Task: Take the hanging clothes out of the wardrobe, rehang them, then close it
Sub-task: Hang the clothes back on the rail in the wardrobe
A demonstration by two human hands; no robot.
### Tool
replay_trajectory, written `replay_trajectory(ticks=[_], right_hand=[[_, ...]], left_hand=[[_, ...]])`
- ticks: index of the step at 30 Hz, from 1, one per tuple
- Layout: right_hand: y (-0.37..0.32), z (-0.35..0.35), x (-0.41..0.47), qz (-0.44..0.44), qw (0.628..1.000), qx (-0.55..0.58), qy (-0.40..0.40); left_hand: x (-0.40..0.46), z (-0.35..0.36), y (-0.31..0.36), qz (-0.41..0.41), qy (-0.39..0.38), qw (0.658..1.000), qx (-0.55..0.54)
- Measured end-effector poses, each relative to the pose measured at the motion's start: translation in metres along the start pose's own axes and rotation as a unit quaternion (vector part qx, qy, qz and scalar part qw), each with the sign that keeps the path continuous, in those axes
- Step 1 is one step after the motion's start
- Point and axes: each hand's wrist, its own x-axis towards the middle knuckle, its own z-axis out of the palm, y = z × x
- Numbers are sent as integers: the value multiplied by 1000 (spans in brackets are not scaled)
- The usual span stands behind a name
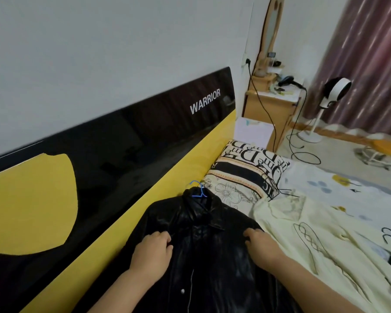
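Observation:
A shiny black jacket lies flat on the bed, collar pointing away from me. The hook of a blue hanger sticks out of its collar. My left hand lies on the jacket's left shoulder with its fingers curled into the fabric. On the right shoulder, my right hand grips the fabric the same way. A pale yellow garment with a black line pattern lies spread on the bed to the right of the jacket. The wardrobe is out of view.
A black and yellow headboard runs along the left. A patterned pillow lies beyond the jacket. Farther off are a wooden bedside table with cables, a white fan and purple curtains.

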Motion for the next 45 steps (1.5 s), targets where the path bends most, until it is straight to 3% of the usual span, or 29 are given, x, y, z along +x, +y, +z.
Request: replay_trajectory(ticks=[8,18,23,29,35,45], right_hand=[[22,49,118,61,998,-25,0],[26,89,227,77,997,-11,20],[35,111,247,69,996,19,-45],[34,93,219,60,996,-35,47],[35,52,155,31,987,6,156],[20,-26,8,25,976,60,207]], left_hand=[[116,50,-7,-9,7,993,116],[213,95,-35,41,19,979,201],[225,113,-35,31,19,969,244],[211,108,-31,-4,19,983,181],[160,69,-14,25,44,993,107],[48,-19,23,41,101,993,40]])
